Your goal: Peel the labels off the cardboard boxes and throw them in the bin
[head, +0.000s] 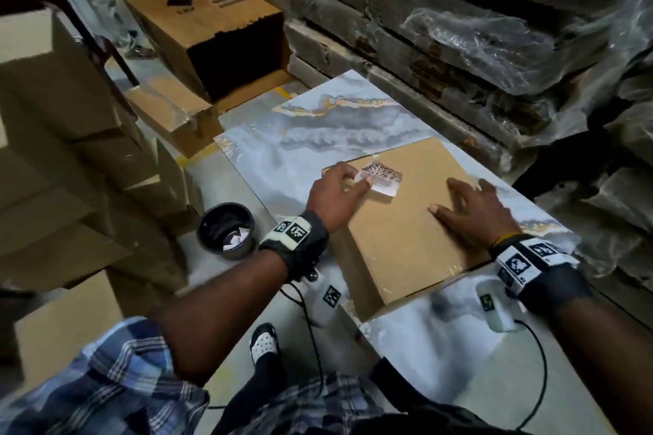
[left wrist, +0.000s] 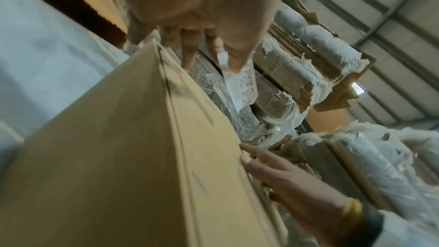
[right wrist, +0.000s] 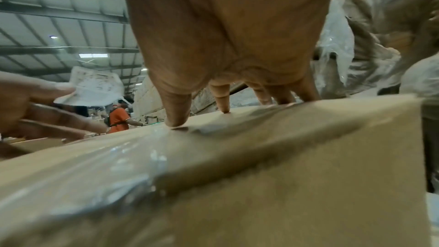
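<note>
We stand in a warehouse aisle hemmed in by stacked cardboard on our left and shrink-wrapped pallets [head: 477,35] along the far side, with a strip of bare floor open between the stacks and the marbled slab [head: 318,124] that serves as our table. A cardboard box [head: 399,233] lies flat on the slab's near half, its far corner close to the slab's right edge. Our right hand [head: 470,215] presses it with spread, straight fingers. Our left hand [head: 334,196] pinches a white barcode label [head: 383,177] between thumb and fingertips above the box's far-left corner; we cannot tell whether its far edge is free of the cardboard. A round black bin [head: 226,231] sits on the floor just off the slab's left edge, white scraps inside. Motion blur smears both wrist views, and the label's print is unreadable.
</note>
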### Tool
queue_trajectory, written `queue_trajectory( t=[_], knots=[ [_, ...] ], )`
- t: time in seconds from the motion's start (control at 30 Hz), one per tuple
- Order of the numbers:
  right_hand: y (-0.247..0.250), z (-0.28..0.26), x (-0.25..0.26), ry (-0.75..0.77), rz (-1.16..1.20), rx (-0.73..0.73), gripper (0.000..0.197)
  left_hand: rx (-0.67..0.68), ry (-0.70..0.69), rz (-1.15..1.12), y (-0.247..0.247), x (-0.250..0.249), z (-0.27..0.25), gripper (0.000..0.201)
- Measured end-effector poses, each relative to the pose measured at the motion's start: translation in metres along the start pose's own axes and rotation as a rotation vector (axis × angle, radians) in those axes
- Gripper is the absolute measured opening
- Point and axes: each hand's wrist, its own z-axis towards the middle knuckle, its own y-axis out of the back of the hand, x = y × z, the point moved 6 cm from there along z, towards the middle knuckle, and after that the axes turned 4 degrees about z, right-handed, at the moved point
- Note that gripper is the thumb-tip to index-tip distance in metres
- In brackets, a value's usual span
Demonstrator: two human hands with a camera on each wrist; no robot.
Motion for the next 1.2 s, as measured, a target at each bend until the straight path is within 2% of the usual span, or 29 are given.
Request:
queue_trajectory(
  t=[0.1,0.2,0.37,0.47,0.63,0.93,1.07,1.2],
  knots=[
    [-0.009,0.004,0.001,-0.036,0.005,0.035,0.086,-0.038,0.075,-0.006,-0.001,0.009,-0.01,0.02],
    [-0.021,-0.002,0.026,-0.015,-0.014,0.046,0.085,-0.04,0.14,-0.004,0.003,0.016,-0.022,0.022],
    [-0.042,-0.021,0.088,0.032,0.062,0.015,0.076,-0.185,0.165,-0.01,0.054,0.04,-0.037,0.012],
    [-0.059,-0.034,0.133,0.082,0.089,0.011,0.074,-0.287,0.187,-0.009,0.092,0.068,-0.049,0.016],
    [-0.101,-0.072,0.242,0.252,0.022,0.034,0.064,-0.447,0.269,-0.017,0.179,0.135,-0.09,0.022],
    [-0.241,-0.181,0.452,0.548,-0.02,0.192,0.064,-0.729,0.417,0.028,0.371,0.272,-0.236,0.013],
    [-0.318,-0.221,0.533,0.593,-0.043,0.265,0.061,-0.757,0.488,0.018,0.441,0.353,-0.282,0.015],
    [-0.382,-0.237,0.595,0.604,-0.039,0.325,0.06,-0.745,0.541,0.024,0.495,0.421,-0.299,0.017]
  ],
)
